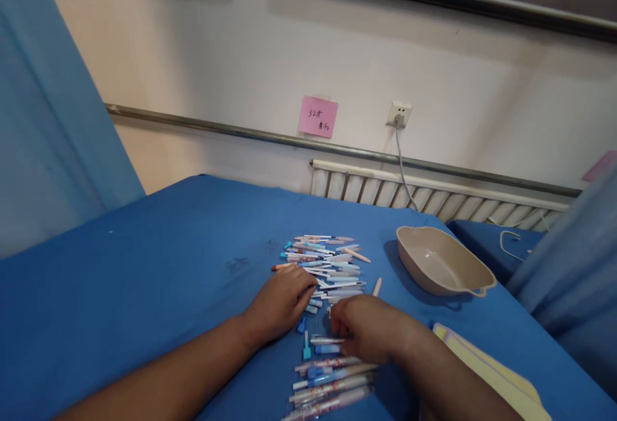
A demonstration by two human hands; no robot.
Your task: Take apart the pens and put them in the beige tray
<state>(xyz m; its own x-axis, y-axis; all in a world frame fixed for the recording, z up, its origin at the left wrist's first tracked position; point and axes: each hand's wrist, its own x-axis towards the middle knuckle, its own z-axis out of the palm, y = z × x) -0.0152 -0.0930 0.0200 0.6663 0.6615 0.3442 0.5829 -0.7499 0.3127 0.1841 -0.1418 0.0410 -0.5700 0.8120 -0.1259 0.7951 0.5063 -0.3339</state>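
Note:
Slim pens and loose pen parts (344, 267) lie in a long spread on the blue-covered table, mostly crosswise. My left hand (282, 299) rests at the left side of this spread, fingers bent over pens; white sticks show by its fingertips, and its grip is hidden. My right hand (369, 328) is low over the pens with curled fingers, and what they grip cannot be made out. Beside its fingers is a blue-ended pen (328, 349). A peach pen (377, 286) sticks out behind that hand. Nearer to me lies a group of patterned pens (332, 389).
A beige basin (441, 260) stands on the right of the blue cover (159, 279). Yellow cloth or paper (491, 369) lies under my right forearm. Behind are a radiator (366, 186), a metal rail (231, 132) and a socket with a cord (399, 114). Blue curtains hang at both sides.

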